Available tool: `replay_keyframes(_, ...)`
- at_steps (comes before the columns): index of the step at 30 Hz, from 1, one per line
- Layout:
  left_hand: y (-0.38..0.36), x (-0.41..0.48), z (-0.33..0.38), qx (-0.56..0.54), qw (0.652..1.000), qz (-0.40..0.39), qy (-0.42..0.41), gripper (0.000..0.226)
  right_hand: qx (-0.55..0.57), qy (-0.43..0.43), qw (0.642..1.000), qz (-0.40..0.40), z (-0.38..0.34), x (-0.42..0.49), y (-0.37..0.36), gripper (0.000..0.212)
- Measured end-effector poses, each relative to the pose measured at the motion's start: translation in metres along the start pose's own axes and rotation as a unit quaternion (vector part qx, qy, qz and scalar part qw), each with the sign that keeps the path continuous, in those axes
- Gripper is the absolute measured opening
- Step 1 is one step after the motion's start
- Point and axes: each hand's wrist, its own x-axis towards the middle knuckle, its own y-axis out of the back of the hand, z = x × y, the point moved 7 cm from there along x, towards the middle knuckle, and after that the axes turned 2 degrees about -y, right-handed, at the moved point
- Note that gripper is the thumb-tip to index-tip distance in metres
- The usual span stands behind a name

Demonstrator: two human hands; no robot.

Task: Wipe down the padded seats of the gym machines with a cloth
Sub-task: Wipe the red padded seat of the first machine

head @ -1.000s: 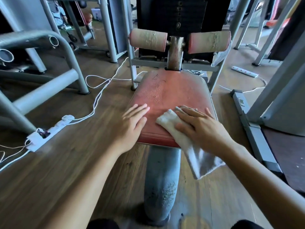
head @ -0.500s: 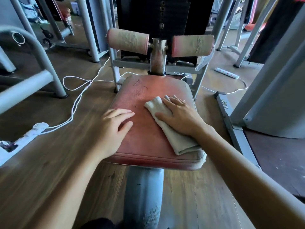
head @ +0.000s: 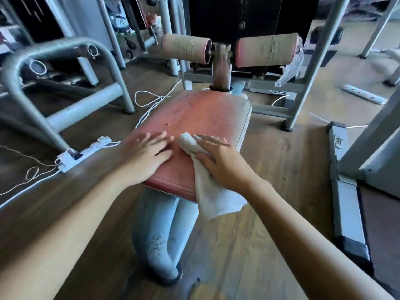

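Note:
A worn red padded seat (head: 201, 113) sits on a pale blue post in the middle of the head view. My right hand (head: 220, 163) presses a whitish cloth (head: 212, 191) flat onto the seat's near right part, fingers straight. The cloth's lower end hangs over the seat's front edge. My left hand (head: 147, 154) rests flat on the seat's near left corner, fingers spread. Two worn pink roller pads (head: 186, 50) stick out from a rusty post behind the seat.
A white power strip (head: 82, 154) with trailing white cables lies on the wooden floor left of the seat. Grey machine frames (head: 65, 50) stand at the left and right. A second power strip (head: 363, 94) lies at the far right. A grey base rail (head: 344, 180) runs along the right.
My right hand has drawn the cloth back toward the seat's front edge, so its end hangs down again. My left hand stays on the left corner. The view has shifted.

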Motion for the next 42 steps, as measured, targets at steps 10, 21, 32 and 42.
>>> replay_keyframes(10,-0.026,-0.007,0.024,0.117,0.985,0.009,0.128,0.057,0.236,-0.165,0.922,0.260,0.087,-0.085,0.078,0.037)
replay_keyframes(21,-0.022,-0.010,0.028,0.104,0.979,0.123,0.125,0.051,0.464,-0.272,0.793,0.286,0.018,-0.172,-0.021,0.030)
replay_keyframes(32,-0.022,-0.011,0.029,0.101,0.979,0.138,0.112,0.050,0.454,-0.264,0.805,0.275,-0.011,-0.143,-0.050,0.045)
replay_keyframes(42,-0.025,-0.006,0.028,0.107,0.979,0.139,0.106,0.051,0.333,-0.312,0.843,0.285,0.071,-0.052,0.005,0.028)
